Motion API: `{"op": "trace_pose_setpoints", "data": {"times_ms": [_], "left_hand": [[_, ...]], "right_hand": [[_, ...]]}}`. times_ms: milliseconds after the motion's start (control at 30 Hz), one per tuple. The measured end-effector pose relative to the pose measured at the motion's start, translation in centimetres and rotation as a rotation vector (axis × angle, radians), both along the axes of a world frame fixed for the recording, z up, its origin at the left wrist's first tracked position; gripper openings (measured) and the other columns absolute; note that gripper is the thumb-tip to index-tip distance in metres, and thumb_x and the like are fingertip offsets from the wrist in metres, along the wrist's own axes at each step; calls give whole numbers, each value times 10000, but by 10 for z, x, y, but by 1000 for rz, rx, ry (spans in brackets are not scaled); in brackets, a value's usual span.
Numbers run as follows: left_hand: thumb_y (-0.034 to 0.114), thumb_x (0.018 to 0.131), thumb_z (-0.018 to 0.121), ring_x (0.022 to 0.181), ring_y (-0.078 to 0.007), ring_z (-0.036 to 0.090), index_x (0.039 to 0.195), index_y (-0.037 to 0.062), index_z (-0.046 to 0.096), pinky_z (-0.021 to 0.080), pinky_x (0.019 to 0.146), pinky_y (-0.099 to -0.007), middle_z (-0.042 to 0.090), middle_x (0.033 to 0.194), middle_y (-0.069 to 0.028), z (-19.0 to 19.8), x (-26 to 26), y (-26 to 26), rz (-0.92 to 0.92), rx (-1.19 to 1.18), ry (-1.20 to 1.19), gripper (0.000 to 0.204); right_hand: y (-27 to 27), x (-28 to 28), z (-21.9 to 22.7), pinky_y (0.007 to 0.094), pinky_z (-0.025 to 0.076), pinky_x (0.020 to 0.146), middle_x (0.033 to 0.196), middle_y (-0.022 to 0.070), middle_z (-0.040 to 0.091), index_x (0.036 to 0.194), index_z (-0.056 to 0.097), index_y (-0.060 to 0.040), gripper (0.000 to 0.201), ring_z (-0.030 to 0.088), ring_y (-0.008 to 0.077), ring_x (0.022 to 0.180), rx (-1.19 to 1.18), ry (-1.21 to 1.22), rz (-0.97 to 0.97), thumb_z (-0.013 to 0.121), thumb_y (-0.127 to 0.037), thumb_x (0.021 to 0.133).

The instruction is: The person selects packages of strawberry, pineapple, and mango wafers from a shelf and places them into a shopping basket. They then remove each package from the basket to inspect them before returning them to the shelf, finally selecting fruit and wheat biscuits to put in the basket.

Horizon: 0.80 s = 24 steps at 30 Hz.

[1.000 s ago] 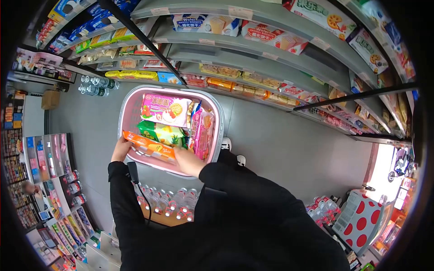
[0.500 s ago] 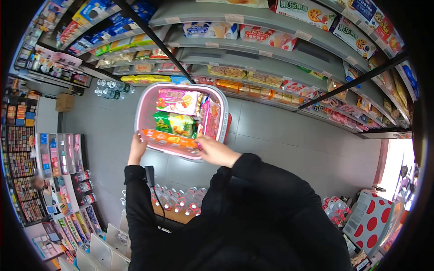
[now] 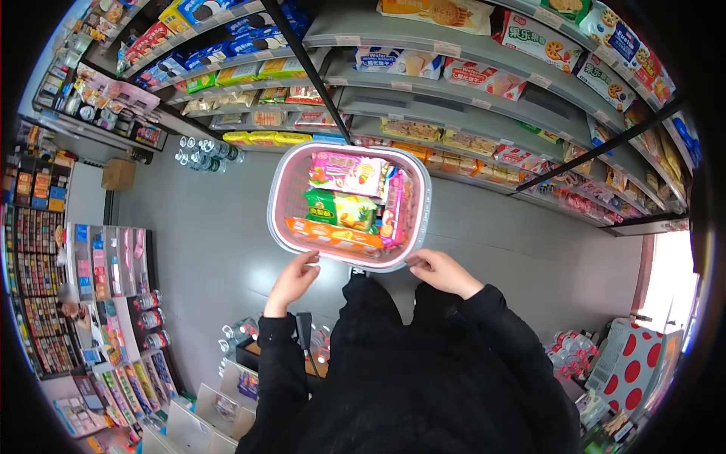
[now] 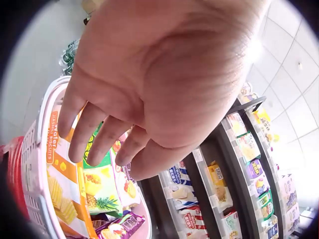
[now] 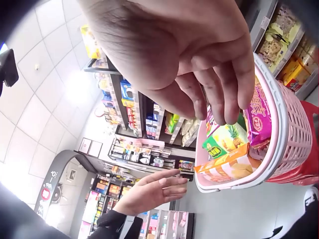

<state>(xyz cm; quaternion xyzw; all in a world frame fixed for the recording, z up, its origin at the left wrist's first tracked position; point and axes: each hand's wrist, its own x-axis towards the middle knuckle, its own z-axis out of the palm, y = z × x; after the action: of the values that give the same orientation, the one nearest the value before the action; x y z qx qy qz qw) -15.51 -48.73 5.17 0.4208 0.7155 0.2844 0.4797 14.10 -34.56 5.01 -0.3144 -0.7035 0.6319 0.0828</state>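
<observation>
Pink basket (image 3: 280, 198) sitting centre frame on the floor below the snack shelves (image 3: 484, 113), packed with packets: orange packet (image 3: 333, 236) along its 6 o'clock rim. Left hand (image 3: 293, 278) at basket's 7 o'clock, fingers loosely extended, holding nothing, just off the rim. Right hand (image 3: 441, 271) at 5 o'clock, fingers relaxed, empty, fingertips by the rim; contact unclear.

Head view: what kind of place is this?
Most likely a small convenience store or supermarket aisle: grey shelves stocked with packaged snacks, bottled water packs on the floor, and a pink shopping basket filled with snack packets.
</observation>
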Motion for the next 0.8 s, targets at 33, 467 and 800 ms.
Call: {"op": "trace_pose_setpoints", "data": {"times_ms": [33,467,800], "left_hand": [[91,802,523,841,-161,556,1178,8,428,446,734,-271,544,1043,-136,-2,-9,-1,-17,15,17,396],[84,785,516,825,-209,582,1072,-11,493,452,716,-285,594,907,-135,-25,-92,73,-362,87,80,303],[135,752,528,774,-226,605,1096,-96,441,468,669,-290,603,808,-177,-78,24,158,-384,33,-90,424]], "right_hand": [[-6,-9,-1,284,459,702,846,113,591,962,523,9,199,583,181,776,-35,-14,-31,524,-76,782],[-55,-104,-10,279,458,724,901,126,583,1007,498,36,240,588,181,789,-70,-67,-433,499,-54,785],[5,-115,-43,365,413,796,982,216,517,1050,466,29,332,508,346,917,490,-313,-804,525,-58,734]]}}
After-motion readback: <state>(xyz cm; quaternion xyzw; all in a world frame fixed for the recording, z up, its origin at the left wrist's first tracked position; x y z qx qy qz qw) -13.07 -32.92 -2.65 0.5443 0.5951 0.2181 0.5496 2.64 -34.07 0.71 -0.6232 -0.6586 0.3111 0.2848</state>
